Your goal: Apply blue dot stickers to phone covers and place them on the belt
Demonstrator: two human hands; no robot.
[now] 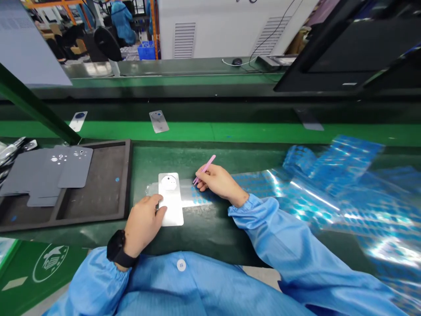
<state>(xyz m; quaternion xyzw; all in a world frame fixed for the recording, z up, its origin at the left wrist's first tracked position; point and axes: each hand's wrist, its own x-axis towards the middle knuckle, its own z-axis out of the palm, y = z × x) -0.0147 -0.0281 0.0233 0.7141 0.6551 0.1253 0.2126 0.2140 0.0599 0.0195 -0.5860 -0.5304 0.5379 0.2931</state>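
My left hand (144, 224) rests on the lower left edge of a white phone back panel (171, 210), which has a round camera opening near its top and lies flat on the green mat (217, 237). My right hand (219, 182) pinches pink tweezers (205, 169), their tips at a strip of clear film with blue dots (200, 198). That strip runs under the panel and its far end shows at the panel's left. A large, glossy sheet of the blue-dotted film (315, 193) spreads to the right of my right forearm.
A dark foam tray (94, 206) at the left holds several grey panels (75, 167) with small round parts on them. A green conveyor belt (210, 131) behind the mat carries panels (159, 121). A co-worker in a blue smock (122, 22) stands far back beside a blue crate (146, 50).
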